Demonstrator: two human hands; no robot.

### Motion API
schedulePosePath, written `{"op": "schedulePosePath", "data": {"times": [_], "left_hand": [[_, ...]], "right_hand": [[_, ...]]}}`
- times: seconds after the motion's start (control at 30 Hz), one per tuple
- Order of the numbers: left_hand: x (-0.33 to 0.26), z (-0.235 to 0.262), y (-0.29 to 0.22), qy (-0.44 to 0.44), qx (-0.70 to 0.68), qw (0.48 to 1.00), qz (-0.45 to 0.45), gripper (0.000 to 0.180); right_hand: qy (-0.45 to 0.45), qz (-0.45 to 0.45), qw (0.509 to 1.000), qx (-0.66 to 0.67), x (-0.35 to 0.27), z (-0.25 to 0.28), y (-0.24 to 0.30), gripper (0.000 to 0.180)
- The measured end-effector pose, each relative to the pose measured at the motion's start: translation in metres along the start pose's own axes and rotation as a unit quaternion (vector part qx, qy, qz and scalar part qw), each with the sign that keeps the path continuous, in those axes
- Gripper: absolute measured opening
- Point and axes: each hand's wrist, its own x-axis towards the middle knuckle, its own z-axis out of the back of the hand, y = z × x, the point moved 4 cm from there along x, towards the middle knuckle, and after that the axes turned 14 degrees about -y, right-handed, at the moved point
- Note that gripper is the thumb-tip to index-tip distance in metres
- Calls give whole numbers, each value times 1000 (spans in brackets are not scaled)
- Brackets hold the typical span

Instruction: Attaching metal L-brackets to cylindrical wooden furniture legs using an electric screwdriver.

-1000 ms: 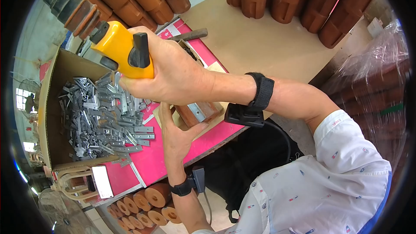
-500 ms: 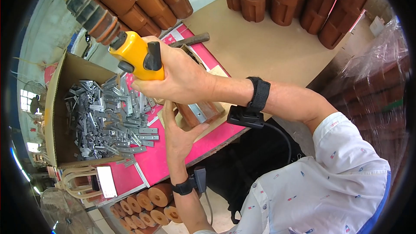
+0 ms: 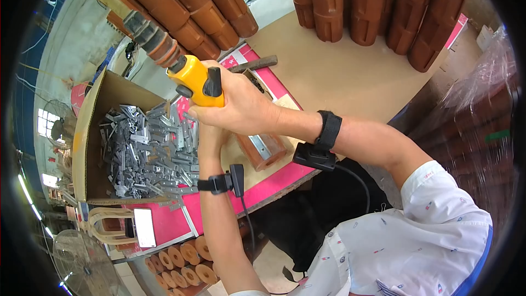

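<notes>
My right hand (image 3: pixel 244 101) is wrapped round the yellow body of a power drill (image 3: pixel 196 77) with black switches; its ribbed collar and pale cord rise to the upper left, and its working end is hidden beneath the hand. Under my right forearm a brown cylinder (image 3: pixel 255 156) lies on a light board on the bench, a flat metal strip (image 3: pixel 259 147) set along its top. My left hand (image 3: pixel 212 136) reaches in behind my right hand, just left of the cylinder. Its fingers are covered, so what it touches does not show.
A cardboard box (image 3: pixel 90 148) of loose metal brackets (image 3: pixel 150 148) spills onto the pink bench (image 3: pixel 164 222) at left. A hammer (image 3: pixel 255 64) and small box of dark screws (image 3: pixel 255 79) lie beyond my right hand. Brown cylinders (image 3: pixel 367 11) stand behind; a phone (image 3: pixel 144 227) sits at the bench's front.
My left hand has left the cylinder's near side and moved forward behind my right hand. The whole view has shifted slightly; my right hand keeps its hold on the power drill.
</notes>
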Motion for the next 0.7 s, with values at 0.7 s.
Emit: {"op": "schedulePosePath", "data": {"times": [0.7], "left_hand": [[-4,11,-25,-162,-7,973,-164,22]], "right_hand": [[-14,11,1000,7,-1,1,0,55]]}}
